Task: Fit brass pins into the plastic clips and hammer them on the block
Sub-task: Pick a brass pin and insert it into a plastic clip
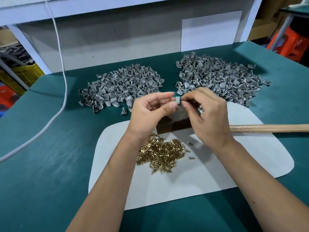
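The left hand and the right hand meet above the dark block, and between them is one grey plastic clip. The left thumb and forefinger are curled and pinch the clip from its left side; the other left fingers are loosely bent and hold nothing. The right fingers are curled tight and their tips touch the right side of the same clip (if a pin is between these tips, it is too small to see). Just below both wrists, on a white mat, lies a loose heap of brass pins, with a few single pins just beside it toward the right wrist. Beyond the left fingers, on the green counter, is a pile of grey clips; beyond the right fingers is a second pile, where some clips show a bit of brass. To the right of the right hand a wooden handle lies across the mat edge. A white cable runs over the counter, well apart to the left of the left hand.
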Demonstrator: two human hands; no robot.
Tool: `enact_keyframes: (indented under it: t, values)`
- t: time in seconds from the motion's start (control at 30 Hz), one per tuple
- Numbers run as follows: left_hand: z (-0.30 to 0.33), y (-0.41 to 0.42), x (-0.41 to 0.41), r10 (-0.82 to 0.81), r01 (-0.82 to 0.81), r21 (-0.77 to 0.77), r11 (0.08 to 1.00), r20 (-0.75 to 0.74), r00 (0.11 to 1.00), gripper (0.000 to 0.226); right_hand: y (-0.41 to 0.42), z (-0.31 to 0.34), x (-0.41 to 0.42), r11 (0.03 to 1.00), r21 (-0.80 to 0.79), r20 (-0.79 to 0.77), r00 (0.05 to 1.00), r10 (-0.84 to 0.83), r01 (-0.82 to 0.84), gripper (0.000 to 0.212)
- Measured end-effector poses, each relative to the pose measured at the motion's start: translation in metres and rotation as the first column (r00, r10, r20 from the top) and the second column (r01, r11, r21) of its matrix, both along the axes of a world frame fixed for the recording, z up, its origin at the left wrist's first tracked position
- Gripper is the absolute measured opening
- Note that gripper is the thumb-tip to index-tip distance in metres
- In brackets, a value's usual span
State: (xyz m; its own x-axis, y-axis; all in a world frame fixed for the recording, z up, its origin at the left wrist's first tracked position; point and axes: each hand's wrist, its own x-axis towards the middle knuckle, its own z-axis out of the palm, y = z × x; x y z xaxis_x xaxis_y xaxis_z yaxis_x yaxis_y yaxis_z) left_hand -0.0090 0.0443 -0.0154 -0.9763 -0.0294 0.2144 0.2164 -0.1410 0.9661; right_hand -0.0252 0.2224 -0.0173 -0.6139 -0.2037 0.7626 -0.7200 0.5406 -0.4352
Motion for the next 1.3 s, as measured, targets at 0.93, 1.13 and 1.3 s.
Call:
enact_keyframes:
  t: [0.93, 1.13, 1.3]
  values:
    - [0.004, 0.025, 0.01, 0.156, -0.171, -0.14, 0.975, -0.107, 0.982, 0.029, -0.006, 0.0, 0.01, 0.995, -0.068, 0.082, 0.995, -0.061, 0.067, 0.004]
    - [0.002, 0.025, 0.012, 0.162, -0.197, -0.253, 0.947, -0.152, 0.975, 0.03, -0.002, 0.0, 0.006, 0.997, -0.06, 0.134, 0.99, -0.035, 0.043, 0.004]
    - [-0.002, 0.021, 0.007, 0.232, -0.282, -0.345, 0.895, -0.18, 0.956, 0.033, 0.01, 0.015, 0.001, 0.995, 0.008, 0.321, 0.943, 0.092, -0.1, 0.009]
